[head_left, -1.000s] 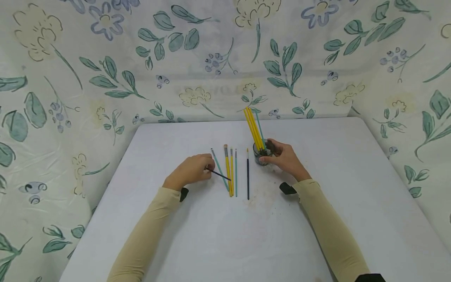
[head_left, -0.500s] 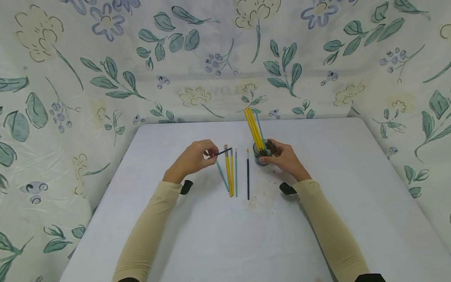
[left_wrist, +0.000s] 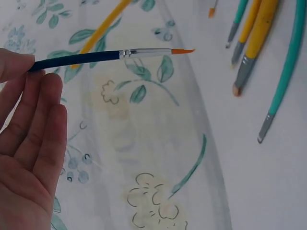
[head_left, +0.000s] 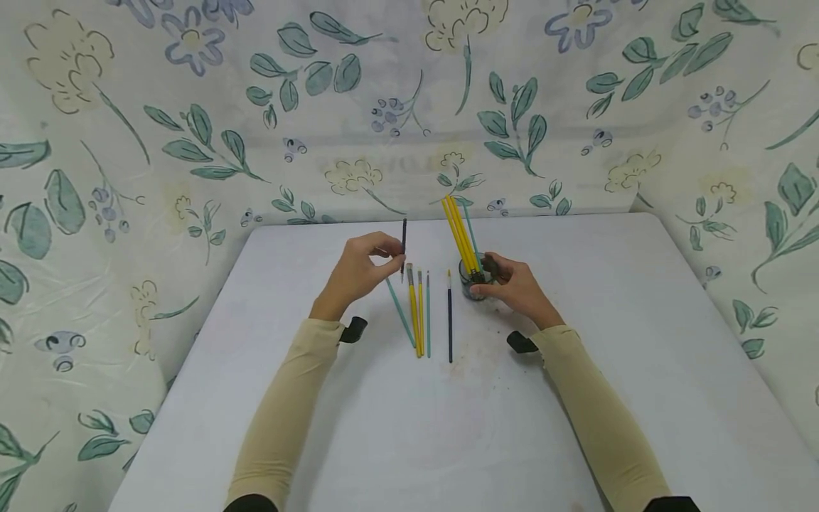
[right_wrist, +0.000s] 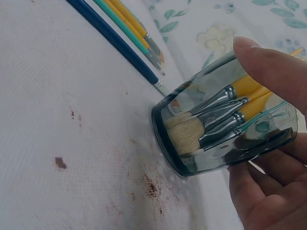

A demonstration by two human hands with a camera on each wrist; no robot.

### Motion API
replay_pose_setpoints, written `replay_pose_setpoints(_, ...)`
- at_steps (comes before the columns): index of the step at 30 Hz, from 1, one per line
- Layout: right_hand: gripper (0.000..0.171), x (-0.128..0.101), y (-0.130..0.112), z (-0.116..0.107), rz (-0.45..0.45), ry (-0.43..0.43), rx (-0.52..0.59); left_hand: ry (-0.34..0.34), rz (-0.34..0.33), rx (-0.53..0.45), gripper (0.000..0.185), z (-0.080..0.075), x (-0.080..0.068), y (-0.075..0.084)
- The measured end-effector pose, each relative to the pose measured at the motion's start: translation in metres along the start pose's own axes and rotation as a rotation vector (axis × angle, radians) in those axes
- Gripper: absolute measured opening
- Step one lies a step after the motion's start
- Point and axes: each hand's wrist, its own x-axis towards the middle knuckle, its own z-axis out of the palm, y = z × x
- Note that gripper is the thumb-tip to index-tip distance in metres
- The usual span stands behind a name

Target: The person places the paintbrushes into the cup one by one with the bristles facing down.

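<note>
My left hand [head_left: 361, 267] pinches a dark blue paintbrush [left_wrist: 91, 58] near the end of its handle, between thumb and fingertips. The brush stands upright in the head view, its orange bristles lower down. My right hand [head_left: 518, 288] grips a clear glass [right_wrist: 225, 120] with thumb and fingers round its sides. Inside the glass several yellow brushes [head_left: 459, 235] and a thin teal brush [head_left: 472, 231] stand bristles down and lean left. Just below my left hand lie a teal brush [head_left: 400, 313], two yellow brushes [head_left: 413, 313] and a thin teal brush [head_left: 429, 313].
Another dark blue brush [head_left: 450, 320] lies on the white table [head_left: 409, 434], closer to the glass. Reddish-brown specks [right_wrist: 152, 187] dot the cloth around the glass. A floral-patterned curtain [head_left: 409, 107] hangs behind the table's far edge.
My left hand has moved up and to the right, away from the lying brushes. The blue brush in it has turned from slanting to upright. My right hand and the glass stay still.
</note>
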Motion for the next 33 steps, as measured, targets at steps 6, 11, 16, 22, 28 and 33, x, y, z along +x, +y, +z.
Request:
replay_pose_setpoints(6, 0.097, 0.001, 0.002, 0.000, -0.005, -0.001, 0.002, 0.132, -0.083, -0.110, 0.015, 0.005, 0.007, 0.001)
replay_pose_setpoints(11, 0.097, 0.002, 0.004, 0.001, -0.005, 0.003, -0.010, 0.227, -0.160, -0.205, 0.017, 0.011, 0.013, -0.001)
replay_pose_setpoints(16, 0.097, 0.001, 0.003, 0.001, -0.010, 0.007, -0.017, 0.310, -0.213, -0.334, 0.021, 0.020, 0.017, 0.002)
replay_pose_setpoints(22, 0.097, 0.001, 0.003, 0.001, -0.007, 0.005, -0.006, 0.290, -0.252, -0.371, 0.021, 0.023, 0.020, 0.031)
replay_pose_setpoints(28, 0.095, 0.002, 0.002, 0.002, 0.010, 0.005, -0.003, 0.293, -0.276, -0.403, 0.022, 0.041, 0.027, 0.024)
replay_pose_setpoints(33, 0.094, 0.002, 0.001, 0.002, 0.018, 0.007, -0.011, 0.277, -0.299, -0.403, 0.024, 0.057, 0.030, 0.009)
